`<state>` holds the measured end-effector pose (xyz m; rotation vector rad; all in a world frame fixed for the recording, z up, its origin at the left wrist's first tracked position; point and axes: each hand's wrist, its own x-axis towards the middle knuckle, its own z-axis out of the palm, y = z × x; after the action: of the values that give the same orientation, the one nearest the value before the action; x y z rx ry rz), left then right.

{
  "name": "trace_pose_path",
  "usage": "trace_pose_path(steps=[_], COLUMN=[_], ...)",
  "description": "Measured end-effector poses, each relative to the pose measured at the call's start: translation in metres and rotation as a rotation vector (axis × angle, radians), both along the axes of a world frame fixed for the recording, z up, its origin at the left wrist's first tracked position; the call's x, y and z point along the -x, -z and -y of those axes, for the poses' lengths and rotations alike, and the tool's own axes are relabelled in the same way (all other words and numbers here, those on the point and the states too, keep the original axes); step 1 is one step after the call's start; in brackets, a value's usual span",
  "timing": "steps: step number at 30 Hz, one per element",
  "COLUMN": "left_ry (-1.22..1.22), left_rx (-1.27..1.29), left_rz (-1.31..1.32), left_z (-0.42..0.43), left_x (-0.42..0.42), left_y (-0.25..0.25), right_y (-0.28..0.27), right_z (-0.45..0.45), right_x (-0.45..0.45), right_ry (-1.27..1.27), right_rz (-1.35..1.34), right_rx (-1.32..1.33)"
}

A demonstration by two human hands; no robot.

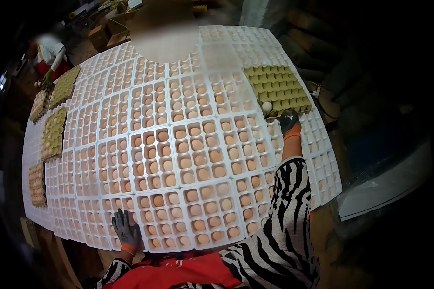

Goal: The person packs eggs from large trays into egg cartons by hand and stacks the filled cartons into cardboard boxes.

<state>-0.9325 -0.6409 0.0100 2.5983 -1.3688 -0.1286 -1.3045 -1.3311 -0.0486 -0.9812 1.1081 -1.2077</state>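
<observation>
The work is looking well along: eggs (195, 131) are filling most cells of the white trays (175, 154) across the middle and near side, while many cells toward the right edge are showing bare and seem to be what is left. The haze at the far side is hiding how full the trays there are. At right, a green tray (277, 86) is lying over the white ones, nearly all its hollows standing bare, with one pale egg (267, 107) sitting in its near left corner. The right hand (290, 121) is touching that tray's near edge; I cannot tell whether its fingers are gripping anything. The left hand (125, 231) is resting on a near left white tray, fingers straight and holding nothing. At far left, a co-worker's hand (47, 79) is reaching to an egg-filled carton (38, 104).
</observation>
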Motion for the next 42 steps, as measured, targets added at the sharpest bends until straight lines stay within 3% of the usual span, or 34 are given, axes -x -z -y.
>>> trace_pose_path(steps=[2, 4, 7, 11, 24, 28, 31, 33, 34, 36, 39, 41, 42], left_ry=[-0.014, -0.04, -0.042, -0.07, -0.14, -0.141, -0.138, -0.149, -0.151, -0.13, -0.12, -0.111, -0.13], left_rx=[-0.012, -0.034, -0.048, -0.036, -0.022, -0.012, 0.019, 0.035, 0.044, 0.045, 0.035, 0.062, 0.075], left_rz=[0.033, 0.017, 0.011, -0.001, -0.036, -0.049, -0.062, -0.071, -0.066, -0.052, -0.036, -0.055, -0.055], left_z=[0.003, 0.005, 0.004, 0.009, 0.004, 0.002, 0.001, 0.003, 0.003, 0.001, 0.001, 0.003, 0.002], left_x=[0.004, 0.006, 0.01, 0.014, 0.014, 0.013, 0.012, 0.014, 0.015, 0.013, 0.011, 0.012, 0.012], left_y=[0.003, 0.003, -0.003, -0.006, 0.002, 0.0, 0.003, -0.004, -0.003, -0.003, 0.0, -0.001, -0.005], right_y=[0.01, -0.002, -0.019, -0.067, -0.091, -0.106, -0.082, 0.085, 0.071, -0.034, -0.072, -0.085, -0.081], right_z=[0.035, 0.051, 0.057, 0.041, 0.01, -0.004, 0.027, 0.169, 0.153, 0.074, 0.05, 0.031, 0.01], right_x=[0.001, -0.01, -0.015, -0.034, -0.068, -0.084, -0.074, -0.029, -0.042, -0.066, -0.075, -0.074, -0.072], right_ry=[-0.001, 0.06, 0.086, 0.343, 0.189, 0.226, 0.221, 0.086, 0.171, 0.178, 0.088, -0.102, -0.206], right_rz=[0.091, 0.543, 0.425, 0.31, 0.491, 0.302, -0.253, 0.05, 0.171, -0.012, -0.127, -0.559, -1.106], right_rx=[-0.094, -0.332, -0.425, -0.646, -0.442, -0.464, -0.576, -0.523, -0.476, -0.487, -0.233, 0.181, 0.629])
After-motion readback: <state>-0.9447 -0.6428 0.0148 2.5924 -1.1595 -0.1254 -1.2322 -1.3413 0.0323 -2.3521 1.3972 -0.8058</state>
